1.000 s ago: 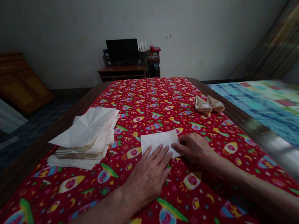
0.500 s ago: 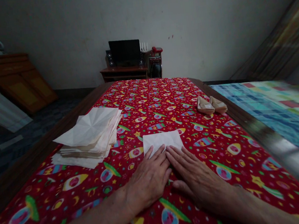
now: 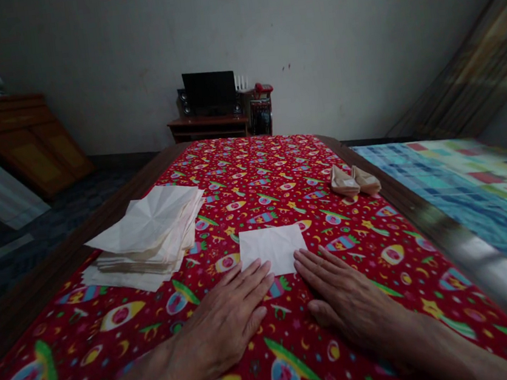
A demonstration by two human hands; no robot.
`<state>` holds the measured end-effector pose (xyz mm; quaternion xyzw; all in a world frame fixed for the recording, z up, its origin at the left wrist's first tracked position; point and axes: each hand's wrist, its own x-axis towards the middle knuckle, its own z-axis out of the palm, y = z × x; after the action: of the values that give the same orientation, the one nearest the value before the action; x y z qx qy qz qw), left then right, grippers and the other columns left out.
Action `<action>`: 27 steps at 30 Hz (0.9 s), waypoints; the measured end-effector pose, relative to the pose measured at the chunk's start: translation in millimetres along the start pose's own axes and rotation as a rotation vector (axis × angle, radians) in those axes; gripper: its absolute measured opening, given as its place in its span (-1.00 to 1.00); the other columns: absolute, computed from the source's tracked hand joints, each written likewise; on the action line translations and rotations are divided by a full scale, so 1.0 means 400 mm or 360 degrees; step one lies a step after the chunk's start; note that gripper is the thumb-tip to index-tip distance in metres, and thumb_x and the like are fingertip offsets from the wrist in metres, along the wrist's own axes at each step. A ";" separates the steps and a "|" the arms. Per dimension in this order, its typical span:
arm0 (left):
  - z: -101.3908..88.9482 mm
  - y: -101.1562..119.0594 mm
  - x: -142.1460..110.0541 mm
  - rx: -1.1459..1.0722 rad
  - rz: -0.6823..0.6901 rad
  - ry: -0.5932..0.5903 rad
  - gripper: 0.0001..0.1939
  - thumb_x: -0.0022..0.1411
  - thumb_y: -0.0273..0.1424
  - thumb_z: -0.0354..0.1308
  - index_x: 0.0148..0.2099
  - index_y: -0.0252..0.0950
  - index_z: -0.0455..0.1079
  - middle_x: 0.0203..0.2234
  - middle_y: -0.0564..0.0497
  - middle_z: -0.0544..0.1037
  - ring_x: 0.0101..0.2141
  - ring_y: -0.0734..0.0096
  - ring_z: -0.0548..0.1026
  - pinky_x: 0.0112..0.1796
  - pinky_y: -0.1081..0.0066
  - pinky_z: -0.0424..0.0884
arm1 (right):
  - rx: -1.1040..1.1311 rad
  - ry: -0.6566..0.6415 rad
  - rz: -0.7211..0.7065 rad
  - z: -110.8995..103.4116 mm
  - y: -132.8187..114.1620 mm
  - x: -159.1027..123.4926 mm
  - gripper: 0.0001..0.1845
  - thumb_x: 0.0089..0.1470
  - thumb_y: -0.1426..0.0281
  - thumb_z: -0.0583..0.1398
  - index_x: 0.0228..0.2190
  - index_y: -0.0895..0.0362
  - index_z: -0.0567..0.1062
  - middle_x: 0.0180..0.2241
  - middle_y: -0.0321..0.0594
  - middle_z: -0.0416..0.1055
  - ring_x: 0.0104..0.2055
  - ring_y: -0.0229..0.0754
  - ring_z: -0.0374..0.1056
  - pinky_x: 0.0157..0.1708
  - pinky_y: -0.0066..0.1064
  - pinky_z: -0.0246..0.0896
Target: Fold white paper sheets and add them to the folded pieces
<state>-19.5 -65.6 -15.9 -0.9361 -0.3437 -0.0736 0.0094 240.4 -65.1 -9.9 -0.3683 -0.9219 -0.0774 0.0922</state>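
Note:
A white folded sheet of paper (image 3: 273, 246) lies flat on the red patterned cloth (image 3: 261, 174) in front of me. My left hand (image 3: 231, 311) rests with its fingers stretched out, the tips on the paper's near left corner. At the near right corner, my right hand (image 3: 345, 289) lies flat too, fingertips touching the paper's edge. Neither hand grips anything. Left of the hands is a loose stack of creased white paper sheets (image 3: 156, 216). Two folded brown paper pieces (image 3: 354, 181) stand close together on the cloth to the right.
The cloth covers a long table with a dark wooden rim (image 3: 114, 212). Beyond its far end stand a black monitor (image 3: 210, 92) and a red telephone (image 3: 263, 87). A bed with a checked cover (image 3: 455, 191) is on the right, a wooden cabinet (image 3: 42, 147) on the left.
My hands have slid apart along the paper's near edge, the left one leftward and the right one slightly rightward. More of the folded sheet shows between them.

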 end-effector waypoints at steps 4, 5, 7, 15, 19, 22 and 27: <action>0.005 0.009 0.041 0.0010 -0.0069 0.0069 -0.53 0.36 -0.27 -0.15 0.25 -0.33 0.09 0.23 -0.06 0.15 0.23 0.25 0.09 0.19 0.17 0.07 | 0.0052 -0.0026 -0.0031 0.028 0.005 0.046 -0.43 0.26 0.24 -0.07 0.17 0.34 0.16 0.21 0.08 0.07 0.27 -0.04 -0.05 0.21 -0.11 -0.04; 0.008 0.009 0.057 0.0008 -0.0111 0.0090 -0.51 0.36 -0.23 -0.16 0.24 -0.35 0.10 0.23 -0.10 0.15 0.23 0.23 0.09 0.19 0.18 0.08 | 0.0075 -0.0024 -0.0034 0.035 0.008 0.058 -0.42 0.26 0.23 -0.07 0.18 0.35 0.15 0.21 0.10 0.04 0.27 -0.04 -0.08 0.21 -0.10 -0.04; 0.016 0.001 0.091 0.0017 -0.0160 0.0129 -0.47 0.37 -0.19 -0.20 0.25 -0.42 0.09 0.23 -0.18 0.13 0.23 0.18 0.07 0.18 0.18 0.09 | 0.0121 -0.0008 -0.0023 0.045 0.017 0.081 -0.39 0.26 0.20 -0.07 0.18 0.37 0.13 0.22 0.15 0.01 0.28 -0.02 -0.10 0.21 -0.08 -0.04; 0.033 -0.078 0.153 0.0046 -0.0223 0.0058 -0.41 0.36 -0.17 -0.22 0.27 -0.48 0.02 0.26 -0.22 0.04 0.26 0.19 -0.02 0.20 0.17 -0.01 | 0.0080 -0.0119 0.0136 0.051 0.089 0.122 -0.41 0.27 0.23 -0.12 0.17 0.38 0.15 0.22 0.19 0.01 0.28 -0.02 -0.10 0.21 -0.06 -0.09; 0.030 -0.101 0.136 0.0065 -0.0223 0.0021 -0.44 0.37 -0.19 -0.22 0.30 -0.37 -0.02 0.28 -0.12 -0.01 0.26 0.24 -0.03 0.20 0.15 -0.04 | 0.0031 -0.0120 0.0262 0.053 0.098 0.113 -0.40 0.26 0.22 -0.10 0.18 0.39 0.13 0.22 0.17 0.01 0.27 0.00 -0.08 0.20 -0.03 -0.08; 0.023 -0.098 0.126 0.0067 -0.0261 -0.0023 -0.45 0.36 -0.21 -0.21 0.30 -0.36 -0.03 0.28 -0.09 -0.01 0.26 0.23 -0.03 0.19 0.12 -0.03 | -0.0008 -0.0074 0.0312 0.051 0.077 0.108 -0.42 0.25 0.25 -0.06 0.16 0.38 0.17 0.22 0.14 0.02 0.28 0.03 -0.10 0.20 0.02 -0.12; 0.013 -0.086 0.126 0.0059 -0.0274 -0.0035 -0.46 0.36 -0.22 -0.19 0.29 -0.36 0.00 0.27 -0.11 0.02 0.25 0.20 0.00 0.18 0.09 -0.02 | 0.0183 -0.0071 0.0001 0.034 0.012 0.108 -0.42 0.25 0.24 -0.06 0.20 0.29 0.12 0.24 0.06 -0.01 0.30 -0.04 -0.15 0.23 -0.04 -0.16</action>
<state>-2.9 -6.8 -15.1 -0.9036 -0.4242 -0.0574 0.0165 211.6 -30.0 -12.8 -0.3642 -0.9266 -0.0161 0.0925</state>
